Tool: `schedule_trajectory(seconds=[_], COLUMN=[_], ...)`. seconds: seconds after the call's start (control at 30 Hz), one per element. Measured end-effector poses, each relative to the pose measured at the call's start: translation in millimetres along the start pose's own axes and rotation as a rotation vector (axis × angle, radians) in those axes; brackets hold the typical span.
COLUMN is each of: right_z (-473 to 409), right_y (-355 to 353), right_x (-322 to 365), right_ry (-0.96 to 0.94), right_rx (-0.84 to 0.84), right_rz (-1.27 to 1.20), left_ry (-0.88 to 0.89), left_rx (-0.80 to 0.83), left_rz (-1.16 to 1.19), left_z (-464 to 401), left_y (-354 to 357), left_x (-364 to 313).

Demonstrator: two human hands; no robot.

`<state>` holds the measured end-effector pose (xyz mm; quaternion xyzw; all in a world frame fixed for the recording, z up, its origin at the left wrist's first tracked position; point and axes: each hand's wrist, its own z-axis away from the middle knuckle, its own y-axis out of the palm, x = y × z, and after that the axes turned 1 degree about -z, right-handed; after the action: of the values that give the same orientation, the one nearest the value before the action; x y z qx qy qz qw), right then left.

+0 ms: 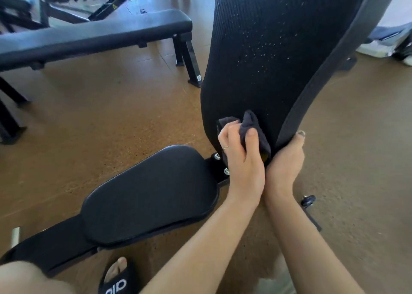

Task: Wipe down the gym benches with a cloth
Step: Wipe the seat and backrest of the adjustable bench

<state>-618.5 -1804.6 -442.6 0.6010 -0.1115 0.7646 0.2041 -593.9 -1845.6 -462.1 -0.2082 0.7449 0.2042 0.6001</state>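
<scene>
Left hand (239, 157) is clamped on a bunched dark grey cloth (252, 126), thumb on top and fingers curled round the wad, pressing it against the lowest part of the raised black textured vinyl backrest pad (267, 59) of the adjustable bench. Right hand (286, 162) grips the lower right edge of that pad, thumb over the smooth side rim and the fingers hidden behind it, apparently steadying it. Many small droplets sit on the pad above the cloth, so I judge most of the surface not yet wiped; the black padded seat cushion (151, 195) below left looks dry and dull, and whether it is wiped I cannot tell. A 2nd, flat black bench (93, 34) stands well apart at upper left. Risks from here: 1) the cloth is wadded small, so each pass covers a narrow band and may streak or miss droplets near the pad's edges; 2) droplets may run down toward the hinge bracket with its 2 silver bolts (220, 163) just beside the left hand, leaving moisture on metal; 3) knuckles could scrape those bolts on a low stroke; 4) hard pushing on the upright pad could shift it if its lock is loose, hence the bracing hand; 5) a foot in a black open-toed slide sandal (118, 278) sits near the frame, exposed to bumps
</scene>
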Motion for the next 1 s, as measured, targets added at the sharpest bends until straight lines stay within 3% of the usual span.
schedule_trajectory(seconds=[0.2, 0.3, 0.4, 0.6, 0.73, 1.0], right_z=[-6.1, -3.5, 0.7, 3.6, -0.1, -0.7], right_y=[-9.2, -1.7, 8.3, 7.0, 3.0, 1.8], right_x=[7.0, 26.5, 35.7, 38.1, 38.2, 23.5], right_ry=[-0.062, -0.249, -0.289, -0.314, -0.291, -0.364], right_rx=[0.07, 0.078, 0.079, 0.102, 0.113, 0.094], right_rz=[0.01, 0.021, 0.075, 0.129, 0.156, 0.111], left_ry=[0.106, -0.09, -0.288, -0.151, -0.016, -0.064], left_rx=[-0.095, -0.191, -0.186, -0.055, -0.004, -0.164], left_rz=[-0.011, -0.009, -0.049, 0.025, -0.051, -0.207], left_z=[-35.7, -88.7, -105.4, -28.9, -17.2, -82.4], left_y=[7.3, -1.6, -5.6, 7.9, 17.0, 2.8], left_x=[-9.7, 2.5, 2.5, -16.9, -26.0, -6.3])
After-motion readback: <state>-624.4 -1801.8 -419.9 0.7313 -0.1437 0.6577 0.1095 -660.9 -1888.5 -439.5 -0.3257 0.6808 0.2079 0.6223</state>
